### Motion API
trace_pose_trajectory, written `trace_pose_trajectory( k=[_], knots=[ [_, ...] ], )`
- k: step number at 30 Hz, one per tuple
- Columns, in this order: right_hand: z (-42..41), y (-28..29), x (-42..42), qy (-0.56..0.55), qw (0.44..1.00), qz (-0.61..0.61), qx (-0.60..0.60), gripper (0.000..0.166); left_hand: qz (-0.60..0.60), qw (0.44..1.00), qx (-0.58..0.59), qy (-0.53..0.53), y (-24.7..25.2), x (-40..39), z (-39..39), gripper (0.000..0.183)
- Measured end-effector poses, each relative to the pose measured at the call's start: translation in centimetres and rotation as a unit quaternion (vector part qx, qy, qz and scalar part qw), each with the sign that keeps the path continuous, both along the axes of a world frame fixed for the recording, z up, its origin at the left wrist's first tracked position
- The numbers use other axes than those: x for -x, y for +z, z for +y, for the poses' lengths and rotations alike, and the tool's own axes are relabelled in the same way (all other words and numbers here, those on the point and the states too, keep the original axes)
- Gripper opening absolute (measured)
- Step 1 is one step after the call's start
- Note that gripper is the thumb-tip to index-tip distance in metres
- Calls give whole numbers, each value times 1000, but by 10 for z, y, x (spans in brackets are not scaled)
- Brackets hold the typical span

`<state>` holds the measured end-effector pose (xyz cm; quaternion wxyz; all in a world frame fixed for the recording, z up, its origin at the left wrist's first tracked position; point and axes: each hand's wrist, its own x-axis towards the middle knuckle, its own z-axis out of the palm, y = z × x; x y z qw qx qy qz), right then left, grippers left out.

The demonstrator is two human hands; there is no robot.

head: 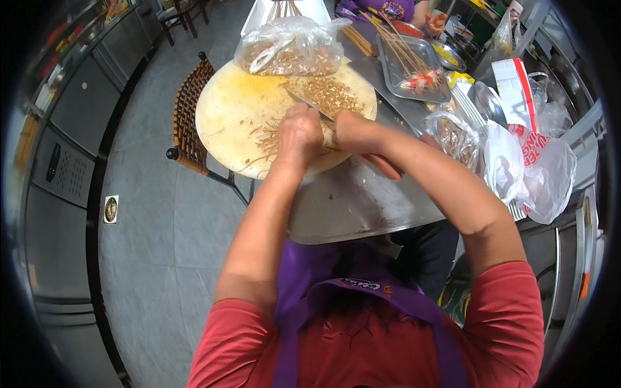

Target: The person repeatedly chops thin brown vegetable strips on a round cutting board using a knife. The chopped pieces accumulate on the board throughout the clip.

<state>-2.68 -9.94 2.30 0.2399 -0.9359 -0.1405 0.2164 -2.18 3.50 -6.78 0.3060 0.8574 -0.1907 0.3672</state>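
Note:
My right hand (353,132) grips a knife (310,104), whose blade points up and left over a round chopping board (218,106). Beside it, my left hand (301,127) is curled down over brown strips (266,138) on the board; its fingertips are hidden. Chopped brown bits (335,93) lie in a heap beyond the blade. A knotted clear plastic bag (296,48) of similar brown pieces rests on the board's far edge. Past my right wrist shows a reddish-brown piece (383,167); I cannot tell if it belongs to the knife.
A metal tray (417,48) at the right holds skewers with red and white food. Several plastic bags (504,160) crowd the steel table's (339,208) right side. Across it, a co-worker's hand (435,23) shows near a bowl. A woven-back chair (189,116) stands left of the board.

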Motion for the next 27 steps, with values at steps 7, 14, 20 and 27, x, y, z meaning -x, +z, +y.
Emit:
trace_pose_trajectory(
  k=[7, 14, 20, 27],
  knots=[
    [1, -10, 4, -41, 999, 31, 3, 18, -5, 1000, -10, 28, -4, -5, 8, 3],
    [-10, -7, 17, -56, 997, 44, 37, 18, 3, 1000, 16, -19, -2, -2, 3, 3],
    [6, 10, 16, -59, 997, 15, 52, 18, -6, 999, -18, 39, 3, -3, 5, 9],
    [-5, 6, 16, -17, 996, 29, 81, 21, 26, 999, -3, 36, -2, -6, 3, 3]
  ],
)
